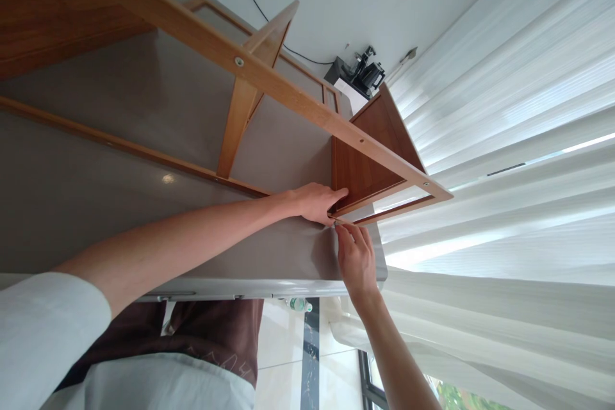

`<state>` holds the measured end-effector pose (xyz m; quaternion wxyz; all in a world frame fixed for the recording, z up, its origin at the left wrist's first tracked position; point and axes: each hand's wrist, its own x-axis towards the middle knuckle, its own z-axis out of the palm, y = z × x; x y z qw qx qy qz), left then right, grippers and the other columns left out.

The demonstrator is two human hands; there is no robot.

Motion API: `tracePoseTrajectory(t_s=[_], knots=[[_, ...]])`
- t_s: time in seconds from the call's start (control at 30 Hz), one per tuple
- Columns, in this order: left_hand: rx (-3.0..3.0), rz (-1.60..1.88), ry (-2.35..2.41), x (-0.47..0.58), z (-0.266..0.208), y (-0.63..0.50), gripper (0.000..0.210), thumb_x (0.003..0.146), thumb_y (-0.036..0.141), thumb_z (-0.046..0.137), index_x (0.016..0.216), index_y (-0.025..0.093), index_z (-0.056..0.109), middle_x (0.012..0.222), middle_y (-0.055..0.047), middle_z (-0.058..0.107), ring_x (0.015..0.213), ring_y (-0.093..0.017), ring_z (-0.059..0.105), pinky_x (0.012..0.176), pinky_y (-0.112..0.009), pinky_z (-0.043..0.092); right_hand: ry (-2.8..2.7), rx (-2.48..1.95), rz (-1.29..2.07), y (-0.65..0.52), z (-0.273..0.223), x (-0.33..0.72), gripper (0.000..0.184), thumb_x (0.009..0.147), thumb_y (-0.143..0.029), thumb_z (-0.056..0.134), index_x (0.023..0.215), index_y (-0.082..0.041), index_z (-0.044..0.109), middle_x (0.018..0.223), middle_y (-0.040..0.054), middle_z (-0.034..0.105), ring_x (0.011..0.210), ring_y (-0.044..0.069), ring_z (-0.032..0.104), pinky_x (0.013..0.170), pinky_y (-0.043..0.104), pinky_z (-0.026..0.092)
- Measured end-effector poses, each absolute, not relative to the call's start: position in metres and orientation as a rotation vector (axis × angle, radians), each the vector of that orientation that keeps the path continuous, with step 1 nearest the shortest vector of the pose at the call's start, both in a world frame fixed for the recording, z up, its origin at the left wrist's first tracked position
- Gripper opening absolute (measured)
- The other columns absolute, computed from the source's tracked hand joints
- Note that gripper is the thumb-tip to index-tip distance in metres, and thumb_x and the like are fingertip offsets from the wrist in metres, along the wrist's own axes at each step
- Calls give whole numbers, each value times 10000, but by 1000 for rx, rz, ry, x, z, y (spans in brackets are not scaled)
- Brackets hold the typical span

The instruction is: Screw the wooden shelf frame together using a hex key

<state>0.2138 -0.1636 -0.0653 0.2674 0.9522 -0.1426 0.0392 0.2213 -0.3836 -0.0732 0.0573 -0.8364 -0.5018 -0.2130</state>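
Note:
A wooden furniture frame point(307, 109), with panels and cross pieces joined by long rails, lies on its side on the grey table point(269, 237). My left hand point(318, 202) is wrapped round the low corner of the frame, one finger stretched along the brown end panel point(369, 147). Just in front of it, my right hand point(356, 256) has its thumb and fingers pinched together at the same corner. Whatever lies in that pinch is small, thin and too unclear to name. Bolt heads or holes show along the upper rail, such as a metal bolt point(239, 61).
Beyond the table's far end stand a black kettle point(373, 77) and other dark items on a small stand. White curtains point(504, 205) hang close on the right. A black cable point(259, 6) runs down the wall. A plastic bottle point(298, 304) is on the floor below the near edge.

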Motion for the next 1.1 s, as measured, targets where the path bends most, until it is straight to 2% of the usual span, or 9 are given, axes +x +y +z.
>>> tracePoseTrajectory(t_s=[0.17,0.37,0.67,0.9,1.1], knots=[[2566,121,-389,215,-68,-163,541,787,479,638,1226,217,461,943,-76,735,786,-274,697,545,-316,360,-1356,-2477,-562,-383,-78,223,238,1006,-161,479,1089,-214,696,1101,80,712,985,213,614,878,369,539],[2568,114,-381,218,-71,-164,527,785,475,647,1212,234,454,929,-53,741,796,-264,701,581,-312,390,-1224,-2419,-528,-384,-83,222,231,1015,-210,488,1090,-218,706,1094,70,721,994,201,624,890,358,537],[2575,128,-386,217,-69,-164,495,788,479,643,1172,229,455,922,-38,739,778,-244,701,560,-298,376,-1213,-2400,-534,-387,-89,222,230,1018,-204,488,1067,-202,712,1079,72,722,1005,198,616,905,355,532],[2577,120,-394,218,-70,-163,519,783,468,633,1202,218,457,932,-51,741,795,-258,705,538,-311,354,-1267,-2407,-581,-394,-89,218,230,1012,-202,499,1107,-205,707,1066,71,723,989,204,608,877,357,541],[2587,106,-387,215,-66,-163,546,795,461,641,1244,214,454,982,-69,741,844,-266,711,575,-304,385,-1329,-2441,-644,-390,-88,218,229,1006,-169,503,1129,-199,693,1098,79,719,1033,218,609,895,374,538]])
